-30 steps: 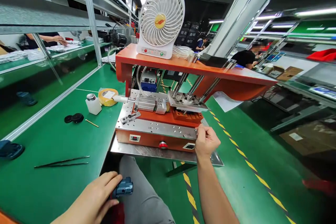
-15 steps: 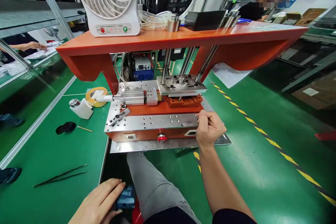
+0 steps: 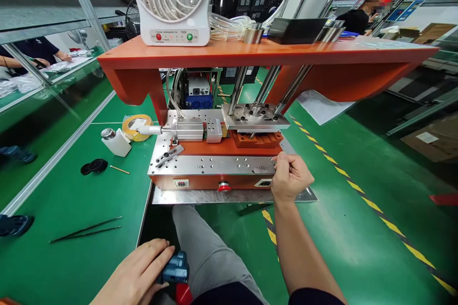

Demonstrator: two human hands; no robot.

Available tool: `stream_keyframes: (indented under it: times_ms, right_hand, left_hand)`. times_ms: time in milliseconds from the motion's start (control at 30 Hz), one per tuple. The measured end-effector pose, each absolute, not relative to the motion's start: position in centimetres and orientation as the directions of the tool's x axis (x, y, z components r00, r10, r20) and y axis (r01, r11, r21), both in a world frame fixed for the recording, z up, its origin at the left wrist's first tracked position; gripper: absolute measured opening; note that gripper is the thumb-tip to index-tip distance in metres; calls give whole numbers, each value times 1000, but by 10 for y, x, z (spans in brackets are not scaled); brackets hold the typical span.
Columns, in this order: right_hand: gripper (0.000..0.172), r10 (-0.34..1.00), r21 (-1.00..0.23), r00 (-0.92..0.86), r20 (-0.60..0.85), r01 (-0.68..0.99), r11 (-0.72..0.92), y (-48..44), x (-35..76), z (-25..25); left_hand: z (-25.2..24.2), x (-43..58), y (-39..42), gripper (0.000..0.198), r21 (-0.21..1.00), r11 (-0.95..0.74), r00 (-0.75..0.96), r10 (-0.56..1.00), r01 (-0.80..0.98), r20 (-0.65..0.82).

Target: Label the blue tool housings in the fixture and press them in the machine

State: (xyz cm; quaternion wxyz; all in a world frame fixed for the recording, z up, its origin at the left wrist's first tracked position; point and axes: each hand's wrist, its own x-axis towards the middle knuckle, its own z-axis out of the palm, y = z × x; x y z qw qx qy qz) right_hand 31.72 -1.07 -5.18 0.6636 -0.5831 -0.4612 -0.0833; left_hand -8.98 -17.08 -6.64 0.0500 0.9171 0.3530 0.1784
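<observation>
The fan (image 3: 174, 2) reads "Portable rechargeable fan", "OFF" beside its red button (image 3: 158, 36), "ON" beside its green button (image 3: 189, 36), and a code resembling "F95B". Marks on the steel plate (image 3: 229, 165) seem to begin "16", their endings unclear; the digits on the counter (image 3: 181, 183) are too small to read.

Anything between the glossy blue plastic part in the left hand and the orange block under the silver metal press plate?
In the picture, the grey-trousered leg and round red button lie across the line from the blue part to the orange block; true clearance can't be judged. The press plate sits close over the block.
</observation>
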Motion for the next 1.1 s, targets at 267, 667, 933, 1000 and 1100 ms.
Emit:
stream_keyframes:
  times_ms: [267, 667, 933, 1000, 1100]
  right_hand:
    - [36, 422, -699, 565, 710, 641, 318, -11, 317, -51]
    - [35, 416, -696, 565, 713, 642, 321, -11, 317, -51]
    - [37, 420, -699, 565, 710, 639, 322, -14, 316, -49]
    - [35, 416, -690, 555, 720, 636, 346, -16, 317, -49]
    - [34, 440, -684, 530, 725, 629, 369, -18, 319, -50]
  left_hand:
    - [-66, -89, -169, 50, 244, -753, 695, 658, 611, 291]
    - [-66, -85, -173, 43, 279, -692, 629, 721, 665, 291]
    - [-66, -94, -169, 50, 276, -671, 637, 741, 688, 214]
    - [-69, -94, -168, 51, 293, -649, 620, 759, 702, 198]
    - [-72, -92, -166, 48, 324, -606, 576, 794, 727, 193]
